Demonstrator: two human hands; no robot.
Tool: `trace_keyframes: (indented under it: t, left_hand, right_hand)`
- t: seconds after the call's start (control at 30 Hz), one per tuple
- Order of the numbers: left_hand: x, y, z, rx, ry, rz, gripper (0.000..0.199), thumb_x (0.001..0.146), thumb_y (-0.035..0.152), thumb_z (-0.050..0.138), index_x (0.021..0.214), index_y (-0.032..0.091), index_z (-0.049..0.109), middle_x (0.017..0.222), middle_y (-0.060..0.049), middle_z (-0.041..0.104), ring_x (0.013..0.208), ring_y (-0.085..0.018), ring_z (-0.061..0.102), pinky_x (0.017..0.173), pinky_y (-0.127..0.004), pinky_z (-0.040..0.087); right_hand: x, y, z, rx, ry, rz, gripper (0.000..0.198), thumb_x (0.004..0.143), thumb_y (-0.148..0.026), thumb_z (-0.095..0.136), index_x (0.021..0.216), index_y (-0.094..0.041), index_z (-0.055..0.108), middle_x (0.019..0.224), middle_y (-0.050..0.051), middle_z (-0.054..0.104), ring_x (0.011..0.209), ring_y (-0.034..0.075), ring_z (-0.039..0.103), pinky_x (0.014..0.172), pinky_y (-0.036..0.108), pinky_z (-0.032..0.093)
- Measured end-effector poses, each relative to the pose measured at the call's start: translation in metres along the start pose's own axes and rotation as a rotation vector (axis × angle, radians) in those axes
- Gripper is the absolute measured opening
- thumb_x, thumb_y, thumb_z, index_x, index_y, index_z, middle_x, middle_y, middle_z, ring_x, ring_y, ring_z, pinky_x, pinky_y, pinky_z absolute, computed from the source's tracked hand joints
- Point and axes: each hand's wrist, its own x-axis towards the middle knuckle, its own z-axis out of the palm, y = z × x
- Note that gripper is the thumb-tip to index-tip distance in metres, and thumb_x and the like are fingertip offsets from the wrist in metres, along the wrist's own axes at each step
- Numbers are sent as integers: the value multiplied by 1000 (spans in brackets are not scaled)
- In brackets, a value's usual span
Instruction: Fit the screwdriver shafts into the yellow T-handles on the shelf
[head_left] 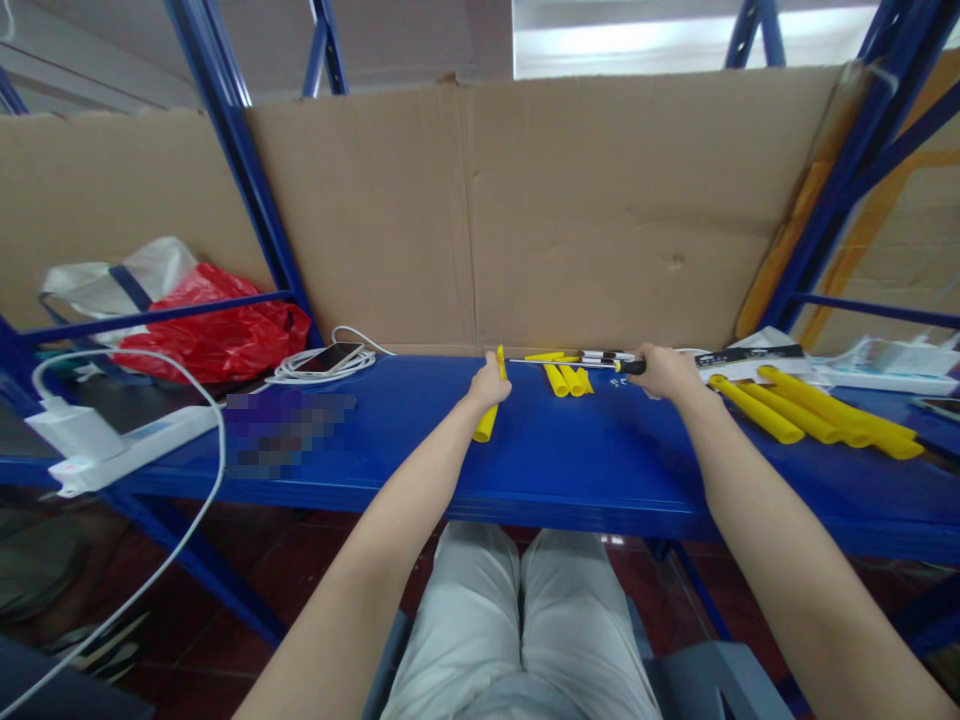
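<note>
My left hand (pixel 490 383) is closed around a yellow tube (pixel 486 425), which sticks out above and below the fingers. My right hand (pixel 664 371) grips the black handle of a screwdriver (pixel 631 367). Its long, thin metal shaft points left, and the tip ends close to the tube; I cannot tell whether they touch. Between my hands, several short yellow tube pieces (pixel 571 381) lie on the blue bench (pixel 555 450). Behind them, dark-and-white pens or similar sticks (pixel 604 355) lie against the cardboard.
Several longer yellow tubes (pixel 817 410) are stacked to the right, beside white packaging (pixel 757 350). A coiled white cable (pixel 322 365) and a phone (pixel 334 357) lie left. Further left are a red bag (pixel 225 320) and a power strip (pixel 142 450). A cardboard wall (pixel 600 210) stands behind.
</note>
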Motion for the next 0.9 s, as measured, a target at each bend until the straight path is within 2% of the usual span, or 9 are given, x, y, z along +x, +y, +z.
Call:
trace_keyframes:
  t: [0.1,0.3,0.53,0.7,0.9]
  left_hand:
    - [0,0,1,-9,12,6,58,81,3,57,134,18,40,122,-19,72,111,-28,72,93,-38,56]
    - [2,-2,1,-21,5,-1,59,80,4,58,135,19,39,118,-18,73,108,-28,73,91,-39,57]
    - [3,-3,2,0,7,9,55,83,5,56,134,17,40,118,-19,73,108,-27,73,91,-37,56]
    - [0,-1,2,-5,11,16,54,83,4,58,133,18,41,119,-18,73,110,-27,73,93,-37,56]
    - [0,-1,1,-2,23,-17,56,84,5,58,136,16,40,119,-20,72,113,-28,72,94,-35,55]
  right_hand:
    - [0,0,-1,-13,-36,-1,28,77,-33,63,102,-22,72,90,11,75,93,30,67,84,41,45]
    - [-1,-3,-6,7,-124,-29,30,80,-31,57,102,-21,75,95,14,76,98,33,68,86,45,46]
    - [-2,-2,-4,-24,-43,-58,26,77,-28,61,100,-21,71,107,14,73,103,31,66,84,42,48]
    - [-6,-5,-7,-13,-61,22,34,79,-28,61,112,-19,63,101,14,74,94,30,68,78,38,46]
    - [-8,-4,-13,-32,-74,36,30,78,-27,62,107,-22,64,96,12,74,89,29,69,76,36,44]
